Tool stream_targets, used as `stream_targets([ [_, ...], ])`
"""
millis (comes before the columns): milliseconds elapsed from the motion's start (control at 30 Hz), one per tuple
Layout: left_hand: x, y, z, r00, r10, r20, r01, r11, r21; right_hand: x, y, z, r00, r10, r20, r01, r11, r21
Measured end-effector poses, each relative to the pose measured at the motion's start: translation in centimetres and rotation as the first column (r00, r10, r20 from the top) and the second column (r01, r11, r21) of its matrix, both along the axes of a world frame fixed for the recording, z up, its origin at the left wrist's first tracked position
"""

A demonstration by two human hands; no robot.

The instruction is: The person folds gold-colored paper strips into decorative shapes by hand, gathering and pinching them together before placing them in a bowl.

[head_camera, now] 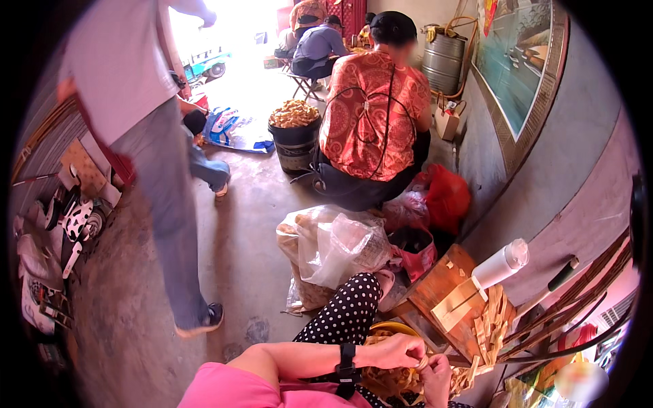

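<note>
My left hand (400, 352), with a black strap on its wrist, and my right hand (436, 376) meet at the fingertips. They pinch a small pale tan piece (423, 363), partly hidden by the fingers. Below them lies a heap of tan strips (390, 380) in a yellow basin (399, 326), most of which my arm and hands cover. To the right, more long tan strips (490, 326) rest on a small wooden table (438, 278). A pale wooden block (457, 304) and a white cylinder (501, 263) are on it too.
A plastic-covered sack (331, 250) sits beyond my knee. A person in a red patterned shirt (375, 117) sits ahead, beside a black bucket (294, 145) heaped with tan pieces. Another person (171, 204) is walking at left. Poles (566, 306) lean at right.
</note>
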State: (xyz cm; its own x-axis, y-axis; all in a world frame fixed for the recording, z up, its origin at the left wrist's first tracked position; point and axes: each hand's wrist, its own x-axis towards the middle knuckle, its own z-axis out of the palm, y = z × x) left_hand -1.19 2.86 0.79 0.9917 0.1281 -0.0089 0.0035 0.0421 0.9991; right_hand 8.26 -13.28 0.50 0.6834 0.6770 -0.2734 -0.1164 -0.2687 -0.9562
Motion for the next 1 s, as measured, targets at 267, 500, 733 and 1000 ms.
stream_targets([
  [267,1.8,-0.5,-2.2,0.989,0.122,-0.079,-0.145,0.813,-0.564,-0.6,0.4,1.8,0.995,-0.021,-0.102,0.029,0.997,0.073],
  [500,-0.3,5.8,1.0,0.995,-0.015,0.102,0.042,0.963,-0.267,1.3,1.1,4.8,0.850,0.123,0.512,-0.024,0.980,-0.195],
  [733,3.1,5.9,4.7,0.894,-0.442,0.071,0.383,0.838,0.388,-0.1,1.2,7.0,0.741,0.101,0.664,-0.025,0.992,-0.122],
  [1000,3.5,4.5,2.3,0.907,-0.411,-0.096,0.373,0.887,-0.273,0.4,0.7,5.4,0.814,0.127,0.567,-0.059,0.989,-0.137],
])
